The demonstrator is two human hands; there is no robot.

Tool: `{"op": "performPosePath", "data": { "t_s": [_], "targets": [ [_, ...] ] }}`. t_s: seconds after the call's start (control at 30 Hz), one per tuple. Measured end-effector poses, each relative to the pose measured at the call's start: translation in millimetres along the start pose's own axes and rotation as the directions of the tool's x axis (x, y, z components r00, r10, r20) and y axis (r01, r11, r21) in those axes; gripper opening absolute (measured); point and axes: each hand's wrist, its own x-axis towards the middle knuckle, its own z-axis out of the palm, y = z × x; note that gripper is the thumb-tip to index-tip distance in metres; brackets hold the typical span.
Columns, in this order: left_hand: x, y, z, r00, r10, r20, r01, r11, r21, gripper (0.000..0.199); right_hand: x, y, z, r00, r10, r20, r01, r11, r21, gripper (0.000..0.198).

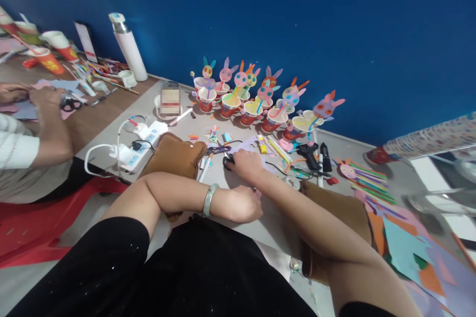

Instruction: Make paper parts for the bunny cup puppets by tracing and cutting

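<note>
My right hand (248, 164) is on the grey table with its fingers closed at the black handles of a pair of scissors (227, 160). My left hand (246, 203), below a pale bangle, is curled shut close to my body. A bit of pink shows at its fingers, but what it holds is hidden. Beside my right hand lie a sheet of purple paper (250, 144), a yellow glue bottle (263, 147) and several markers. Another pair of scissors, purple-handled (218, 149), lies to the left.
Paper cups with rabbit-faced spoons (251, 114) line the wall. A glue gun (309, 154) lies right, near coloured paper sheets (405, 237) and a long cup stack (427, 138). Left are a power strip (147, 143), a brown cushion (173, 153) and a co-worker's hands (46, 96).
</note>
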Motion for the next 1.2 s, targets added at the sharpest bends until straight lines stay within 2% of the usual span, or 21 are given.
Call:
{"op": "performPosePath", "data": {
  "t_s": [0.1,0.27,0.37,0.47,0.63,0.73,0.8,0.87,0.93,1.0,1.07,1.13,1.2],
  "targets": [
    [2,0,2,0.998,-0.028,0.053,0.029,1.0,-0.005,0.023,1,6,-2,1.0,0.014,-0.005,-0.014,1.0,-0.013,0.043],
    [4,-1,4,0.993,-0.085,0.079,0.088,0.996,-0.031,0.025,0,15,-3,0.999,0.015,-0.033,-0.016,0.999,-0.034,0.046],
    [0,0,-11,0.981,-0.089,0.171,0.097,0.995,-0.038,0.026,0,21,-4,1.0,-0.004,-0.021,0.003,0.999,-0.033,0.048],
    [-2,2,-31,0.966,-0.01,0.258,0.028,0.997,-0.066,0.025,-3,28,-9,0.999,-0.039,-0.018,0.038,0.999,-0.031,0.046],
    [1,4,-45,0.931,-0.119,0.346,0.13,0.991,-0.01,0.026,-22,46,-27,0.997,-0.051,-0.053,0.048,0.997,-0.057,0.039],
    [1,2,-46,0.927,-0.082,0.366,0.097,0.995,-0.022,0.026,-39,63,-38,0.991,-0.07,-0.111,0.057,0.992,-0.115,0.034],
    [-3,-2,-46,0.949,-0.015,0.316,0.029,0.999,-0.04,0.024,-50,80,-40,0.987,-0.056,-0.148,0.039,0.993,-0.109,0.028],
    [-8,-6,-46,0.969,0.045,0.244,-0.034,0.998,-0.048,0.021,-60,100,-36,0.979,-0.032,-0.203,0.025,0.999,-0.036,0.023],
    [-12,-10,-44,0.978,0.071,0.198,-0.062,0.997,-0.055,0.02,-70,120,-25,0.952,0.044,-0.302,0.0,0.99,0.143,0.019],
    [-14,-14,-39,0.985,0.09,0.148,-0.082,0.995,-0.055,0.02,-78,136,-10,0.912,0.164,-0.376,-0.006,0.922,0.387,0.013],
    [-15,-17,-34,0.99,0.111,0.091,-0.107,0.993,-0.049,0.02,-84,145,9,0.861,0.284,-0.422,0.019,0.812,0.584,0.017],
    [-14,-19,-30,0.991,0.124,0.052,-0.121,0.991,-0.057,0.019,-87,146,27,0.874,0.272,-0.402,0.09,0.723,0.685,0.022],
    [-13,-21,-28,0.992,0.124,0.037,-0.12,0.989,-0.08,0.018,-87,142,43,0.919,0.165,-0.359,0.147,0.701,0.698,0.02]
  ]
}}
